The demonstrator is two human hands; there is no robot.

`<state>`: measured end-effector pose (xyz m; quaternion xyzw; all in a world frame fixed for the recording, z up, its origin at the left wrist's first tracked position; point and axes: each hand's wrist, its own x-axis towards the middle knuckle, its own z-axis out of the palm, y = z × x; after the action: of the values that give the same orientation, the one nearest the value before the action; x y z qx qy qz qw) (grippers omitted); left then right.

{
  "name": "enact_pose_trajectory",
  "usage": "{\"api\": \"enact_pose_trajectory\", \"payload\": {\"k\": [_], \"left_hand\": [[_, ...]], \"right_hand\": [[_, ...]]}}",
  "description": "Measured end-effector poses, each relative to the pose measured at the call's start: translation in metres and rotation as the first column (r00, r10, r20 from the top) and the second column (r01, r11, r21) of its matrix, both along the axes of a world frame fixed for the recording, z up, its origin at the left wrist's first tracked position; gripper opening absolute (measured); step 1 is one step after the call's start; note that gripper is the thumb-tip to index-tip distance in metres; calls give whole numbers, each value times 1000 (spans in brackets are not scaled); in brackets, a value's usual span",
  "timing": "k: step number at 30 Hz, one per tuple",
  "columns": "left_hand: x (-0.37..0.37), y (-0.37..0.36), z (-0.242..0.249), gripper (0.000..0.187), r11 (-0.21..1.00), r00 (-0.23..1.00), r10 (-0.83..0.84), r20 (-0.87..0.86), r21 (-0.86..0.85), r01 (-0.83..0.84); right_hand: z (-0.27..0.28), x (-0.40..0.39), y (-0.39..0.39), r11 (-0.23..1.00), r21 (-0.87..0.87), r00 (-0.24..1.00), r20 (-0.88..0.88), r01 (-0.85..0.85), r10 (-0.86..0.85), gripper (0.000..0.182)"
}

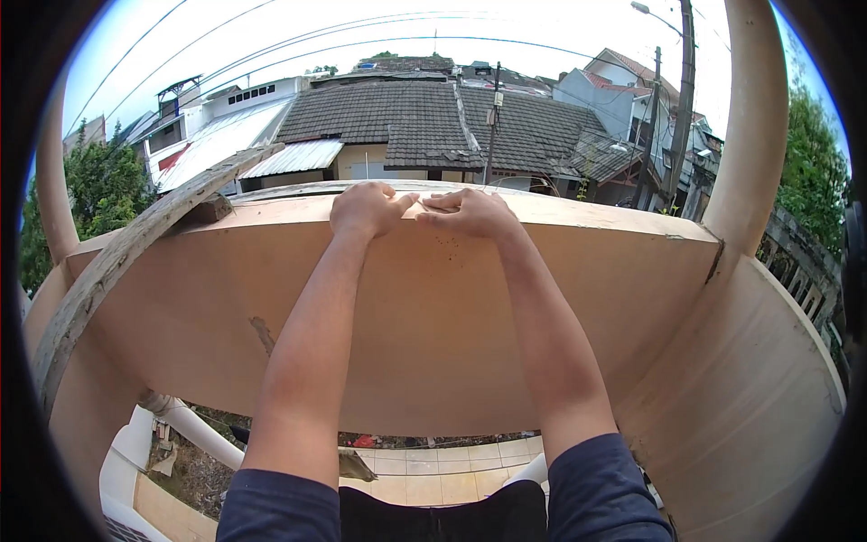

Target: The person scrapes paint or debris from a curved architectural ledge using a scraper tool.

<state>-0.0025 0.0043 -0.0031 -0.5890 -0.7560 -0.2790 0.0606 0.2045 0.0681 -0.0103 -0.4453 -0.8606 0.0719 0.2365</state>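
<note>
Both arms reach forward to the top edge of a peach-coloured wall (596, 217). My left hand (368, 210) lies on that ledge with its fingers bent, its thumb pointing right. Close beside it on the right, my right hand (471, 213) rests on the same ledge, its fingers pointing left towards the left thumb. A small gap separates the two hands. Whether anything small is between or under the fingers cannot be made out. Small dark specks mark the wall below the right hand.
A weathered wooden plank (135, 244) leans over the wall at the left, near a brick piece (209, 210). Round columns (759, 117) stand at both sides. Tiled floor (433, 465) shows far below. Beyond are roofs (370, 113), poles and wires.
</note>
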Motion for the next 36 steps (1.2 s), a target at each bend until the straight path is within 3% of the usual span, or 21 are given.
{"api": "enact_pose_trajectory", "payload": {"k": [11, 17, 19, 20, 32, 36], "left_hand": [[1, 0, -1, 69, 999, 999, 26, -24, 27, -25], [1, 0, 1, 70, 1000, 1000, -12, 9, -14, 12], [1, -2, 1, 70, 1000, 1000, 10, 16, 7, -10], [0, 0, 0, 70, 1000, 1000, 12, 18, 11, -12], [0, 2, -3, 68, 999, 1000, 27, 3, 32, -28], [-3, 7, -2, 64, 999, 996, -24, -85, -33, 21]], "right_hand": [[8, -10, -6, 979, -82, 981, 66, 188, -183, 68], [-6, 1, 20, 998, 14, 998, -27, -64, 64, 79], [2, 8, 20, 964, -106, 970, -45, -243, 240, 87], [3, 9, 19, 964, -103, 969, -42, -245, 242, 87], [-5, 7, 9, 986, 8, 986, -23, -164, 164, 75], [4, 1, -8, 999, -22, 999, 27, -31, 32, 70]]}}
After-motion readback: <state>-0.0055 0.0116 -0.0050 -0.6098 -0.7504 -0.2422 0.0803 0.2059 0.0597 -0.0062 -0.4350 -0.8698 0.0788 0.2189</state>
